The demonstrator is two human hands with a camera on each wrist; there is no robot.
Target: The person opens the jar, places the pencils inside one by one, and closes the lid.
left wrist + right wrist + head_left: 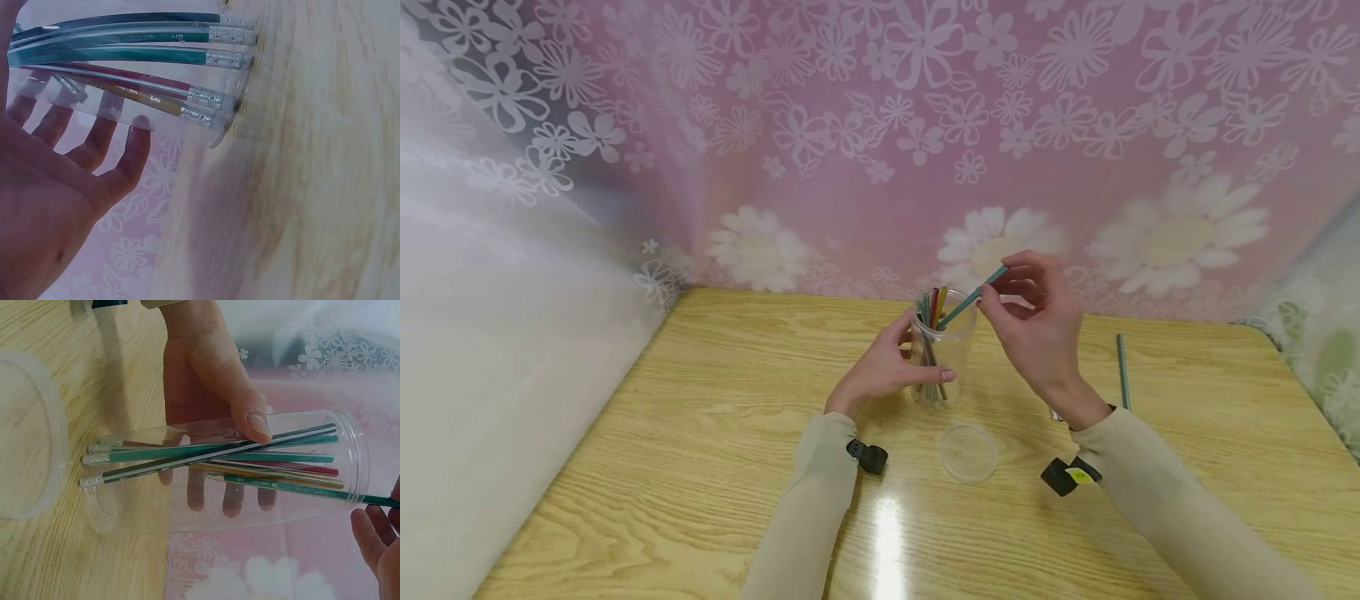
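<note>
My left hand (pixel 878 368) gripped the clear jar (pixel 962 352); my right hand (pixel 1042 333) pinched a green pencil (pixel 970 300), whose slant risked tipping the jar.

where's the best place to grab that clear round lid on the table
Probably pinch the clear lid by its rim, thumb and fingers at opposite edges, reaching down from the near side. It lies flat on the table, so the round edge offers the likeliest hold, and the jar stands just beyond its far edge.

Long beige sleeves (pixel 1180 508), black wrist cameras (pixel 873 459) (yellow tag (pixel 1080 475) on the right one)
</note>
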